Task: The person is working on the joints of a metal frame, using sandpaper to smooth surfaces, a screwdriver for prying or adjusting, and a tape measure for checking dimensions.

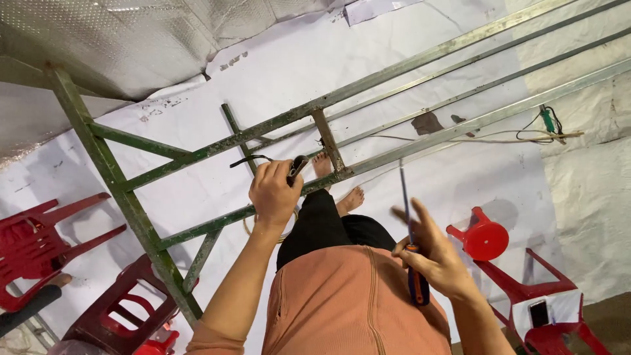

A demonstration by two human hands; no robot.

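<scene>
- A red stool [485,238] stands just right of the grip, on the white floor sheet [276,72].
- A red chair [522,284] sits below and right of the grip, with a dark phone [539,313] lying on white paper on it.
- A green-handled tool [547,120] with black wires lies well above and right of the grip.
- A silver quilted sheet [131,33] hangs far up and left.
- A red armchair [33,243] and a darker red chair [125,309] stand left of the grip, below it.
- Another person's foot [62,281] shows between those two.

Long slim screwdriver [409,223], blue-orange handle, shaft upright, small dark tool [297,167] against green metal frame [197,156]
</scene>
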